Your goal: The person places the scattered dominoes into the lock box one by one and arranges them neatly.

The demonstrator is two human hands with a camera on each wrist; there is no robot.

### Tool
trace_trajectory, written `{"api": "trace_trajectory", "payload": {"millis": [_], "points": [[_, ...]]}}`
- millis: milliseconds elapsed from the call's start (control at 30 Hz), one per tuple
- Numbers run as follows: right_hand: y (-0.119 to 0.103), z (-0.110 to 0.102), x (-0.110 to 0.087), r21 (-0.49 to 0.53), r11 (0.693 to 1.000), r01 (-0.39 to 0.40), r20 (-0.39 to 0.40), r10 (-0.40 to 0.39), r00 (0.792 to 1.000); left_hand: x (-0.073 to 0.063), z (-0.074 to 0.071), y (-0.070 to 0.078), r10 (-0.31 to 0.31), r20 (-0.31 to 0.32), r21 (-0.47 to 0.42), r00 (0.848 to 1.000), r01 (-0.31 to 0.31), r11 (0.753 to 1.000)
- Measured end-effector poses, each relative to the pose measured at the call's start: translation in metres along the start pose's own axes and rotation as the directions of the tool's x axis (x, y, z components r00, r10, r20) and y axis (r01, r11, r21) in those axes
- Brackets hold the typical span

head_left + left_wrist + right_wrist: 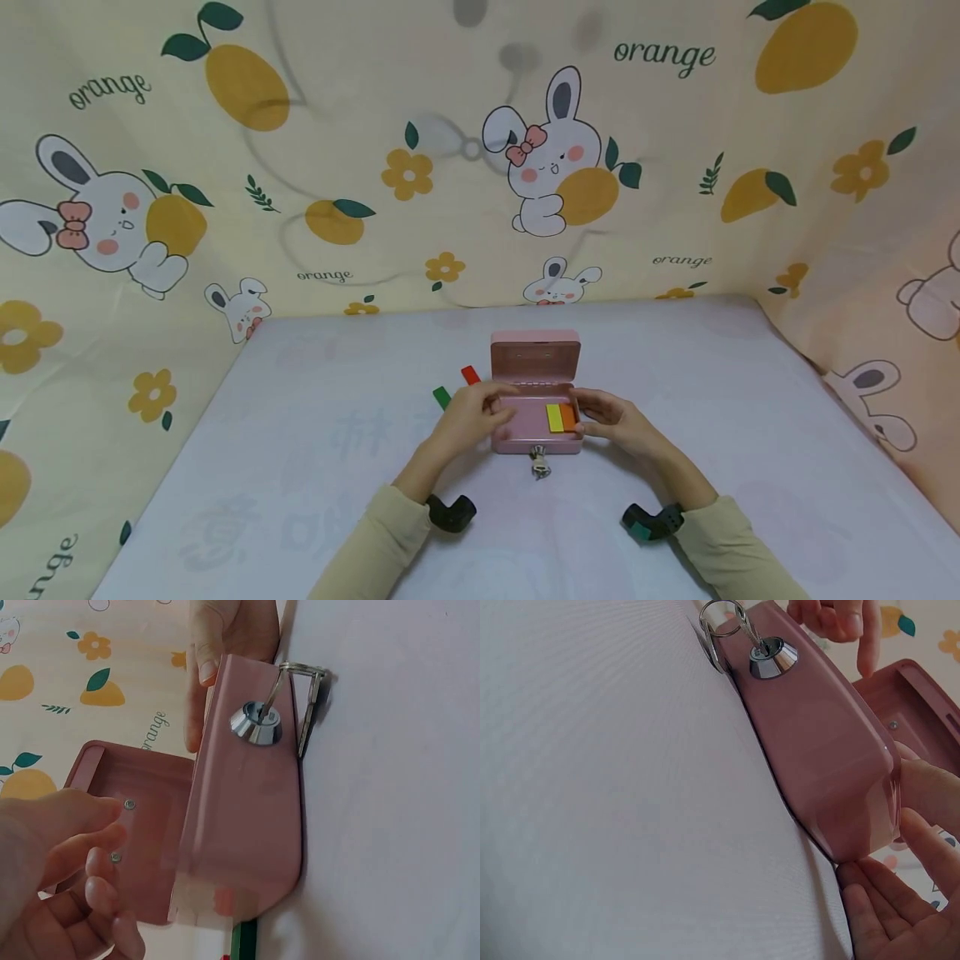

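Note:
A pink metal cash box (536,446) stands with its lid (536,360) raised toward the back. Keys (540,464) hang from the lock on its front. Inside, near the right wall, a yellow block (554,418) and an orange block (568,417) lie side by side. My left hand (470,414) hovers over the box's left part, fingers loosely bent with nothing between them; the left wrist view shows these fingers (101,881) in front of the lid. At the box's right end, my right hand (617,422) holds the side wall, with fingers (922,836) against it.
Left of the box, partly behind my left hand, lie a green block (442,397) and a red block (470,376). A white cloth (300,467) covers the table. Patterned cloth (420,75) hangs behind it and at both sides.

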State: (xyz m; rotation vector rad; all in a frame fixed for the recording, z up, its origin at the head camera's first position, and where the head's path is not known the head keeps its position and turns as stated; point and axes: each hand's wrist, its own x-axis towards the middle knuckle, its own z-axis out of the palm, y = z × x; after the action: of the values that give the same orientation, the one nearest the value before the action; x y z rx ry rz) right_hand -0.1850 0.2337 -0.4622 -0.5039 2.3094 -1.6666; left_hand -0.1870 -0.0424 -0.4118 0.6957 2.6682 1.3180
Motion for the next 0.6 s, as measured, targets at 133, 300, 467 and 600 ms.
{"api": "trace_trajectory", "payload": {"millis": [133,300,467,600], "points": [[-0.001,0.000,0.000,0.010,1.000,0.001,0.001,-0.001,1.000,-0.002,-0.004,-0.003,-0.028,-0.015,0.000,0.999,0.028,1.000],[-0.002,0.000,0.000,0.008,1.000,0.013,0.001,-0.013,1.000,-0.003,-0.009,-0.010,-0.010,-0.061,0.003,0.998,0.010,1.000],[-0.003,0.001,0.000,0.001,1.000,0.012,0.004,-0.012,1.000,-0.006,-0.014,-0.017,-0.018,-0.102,-0.021,0.995,0.016,1.000],[-0.002,0.000,0.000,0.000,1.000,0.003,0.004,-0.003,1.000,-0.007,-0.018,-0.022,-0.047,-0.132,-0.056,0.990,0.040,0.998]]}}
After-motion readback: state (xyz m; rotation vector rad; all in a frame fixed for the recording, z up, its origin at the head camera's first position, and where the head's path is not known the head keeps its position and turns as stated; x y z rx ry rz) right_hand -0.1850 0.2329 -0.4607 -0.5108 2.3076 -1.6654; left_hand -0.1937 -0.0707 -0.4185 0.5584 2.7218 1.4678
